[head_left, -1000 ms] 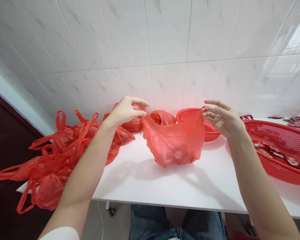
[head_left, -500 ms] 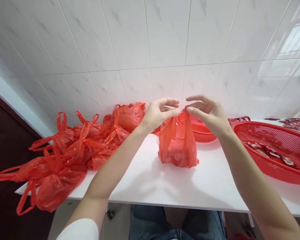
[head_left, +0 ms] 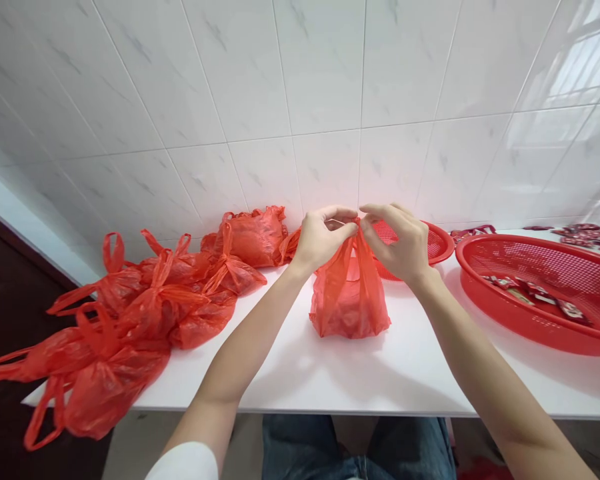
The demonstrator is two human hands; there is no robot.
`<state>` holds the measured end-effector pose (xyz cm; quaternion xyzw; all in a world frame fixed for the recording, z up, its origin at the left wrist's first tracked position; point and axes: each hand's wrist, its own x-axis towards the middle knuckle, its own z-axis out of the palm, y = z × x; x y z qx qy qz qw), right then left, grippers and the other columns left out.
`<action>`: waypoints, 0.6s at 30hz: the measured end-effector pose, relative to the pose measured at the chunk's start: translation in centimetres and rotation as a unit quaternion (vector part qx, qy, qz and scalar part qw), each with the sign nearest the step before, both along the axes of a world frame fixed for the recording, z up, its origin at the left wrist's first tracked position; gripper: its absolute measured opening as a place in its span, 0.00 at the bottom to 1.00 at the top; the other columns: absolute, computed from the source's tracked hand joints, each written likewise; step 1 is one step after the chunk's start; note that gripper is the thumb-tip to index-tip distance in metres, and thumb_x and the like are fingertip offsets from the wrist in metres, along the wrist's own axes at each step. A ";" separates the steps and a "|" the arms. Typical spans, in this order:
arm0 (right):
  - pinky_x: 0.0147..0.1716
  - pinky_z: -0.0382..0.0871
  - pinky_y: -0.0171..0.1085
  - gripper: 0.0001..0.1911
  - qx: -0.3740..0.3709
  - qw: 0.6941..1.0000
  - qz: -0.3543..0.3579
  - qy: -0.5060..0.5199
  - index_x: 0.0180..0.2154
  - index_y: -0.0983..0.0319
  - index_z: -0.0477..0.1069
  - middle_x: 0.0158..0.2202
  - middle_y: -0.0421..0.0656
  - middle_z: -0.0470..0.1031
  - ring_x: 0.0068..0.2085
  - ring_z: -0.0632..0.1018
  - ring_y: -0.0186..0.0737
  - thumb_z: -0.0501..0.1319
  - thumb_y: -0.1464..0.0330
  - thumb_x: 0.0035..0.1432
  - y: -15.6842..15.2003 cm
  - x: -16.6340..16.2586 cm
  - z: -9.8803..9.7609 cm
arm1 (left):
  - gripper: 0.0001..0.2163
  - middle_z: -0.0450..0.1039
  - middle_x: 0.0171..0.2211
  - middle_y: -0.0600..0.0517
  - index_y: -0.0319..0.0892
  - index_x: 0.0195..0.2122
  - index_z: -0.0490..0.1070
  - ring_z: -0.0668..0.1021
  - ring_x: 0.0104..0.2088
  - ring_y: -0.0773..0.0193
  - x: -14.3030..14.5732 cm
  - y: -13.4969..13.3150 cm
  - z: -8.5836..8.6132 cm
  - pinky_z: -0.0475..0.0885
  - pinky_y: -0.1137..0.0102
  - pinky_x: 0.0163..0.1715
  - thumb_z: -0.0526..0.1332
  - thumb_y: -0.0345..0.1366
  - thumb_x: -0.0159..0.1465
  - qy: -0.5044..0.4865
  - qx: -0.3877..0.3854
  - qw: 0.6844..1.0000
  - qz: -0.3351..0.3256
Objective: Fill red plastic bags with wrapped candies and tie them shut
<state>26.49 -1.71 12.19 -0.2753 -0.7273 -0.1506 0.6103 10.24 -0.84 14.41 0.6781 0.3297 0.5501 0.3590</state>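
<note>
A red plastic bag (head_left: pixel 349 303) stands in front of me on the white table, its handles drawn upward and together at the top. My left hand (head_left: pixel 325 233) pinches the handle tops from the left, thumb and fingers closed on the plastic. From the other side my right hand (head_left: pixel 397 240) grips the same handles with its thumb and fingertips. Both hands meet just above the bag. Something rounded and pale shows faintly through the thin plastic, but I cannot make out what it is.
Several tied red bags (head_left: pixel 145 307) are piled on the left, some hanging over the table edge (head_left: pixel 190 403). Behind my right hand is a red mesh basket (head_left: pixel 443 248). A larger red basket (head_left: pixel 535 327) at right holds small dark patterned packets (head_left: pixel 545 300); more packets (head_left: pixel 587 235) lie behind it.
My hands have come closer together, bringing the two bag handles together at the top. The right hand's fingers have closed in more. The view has shifted slightly.
</note>
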 end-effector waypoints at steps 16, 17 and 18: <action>0.48 0.76 0.45 0.15 -0.439 0.663 0.384 0.470 0.29 0.56 0.80 0.38 0.42 0.85 0.44 0.83 0.48 0.75 0.53 0.46 1.4 2.0 -9.2 | 0.10 0.80 0.36 0.50 0.41 0.34 0.77 0.81 0.39 0.62 -4.1 2.0 -1.3 0.76 0.66 0.45 0.70 0.37 0.51 -0.135 0.103 0.971 0.168; 0.48 0.76 0.43 0.15 -0.439 0.643 0.396 0.487 0.28 0.55 0.79 0.37 0.40 0.85 0.44 0.83 0.46 0.75 0.53 0.45 1.6 2.3 -9.4 | 0.10 0.80 0.36 0.50 0.41 0.34 0.77 0.81 0.39 0.62 -4.7 2.2 -1.5 0.76 0.66 0.46 0.69 0.37 0.52 -0.131 0.105 0.969 0.183; 0.48 0.76 0.42 0.14 -0.443 0.628 0.404 0.496 0.28 0.55 0.80 0.37 0.39 0.85 0.44 0.83 0.44 0.76 0.54 0.44 1.7 2.4 -9.7 | 0.10 0.80 0.36 0.50 0.41 0.34 0.77 0.81 0.39 0.62 -5.2 2.3 -1.6 0.76 0.66 0.46 0.69 0.37 0.52 -0.120 0.100 0.969 0.189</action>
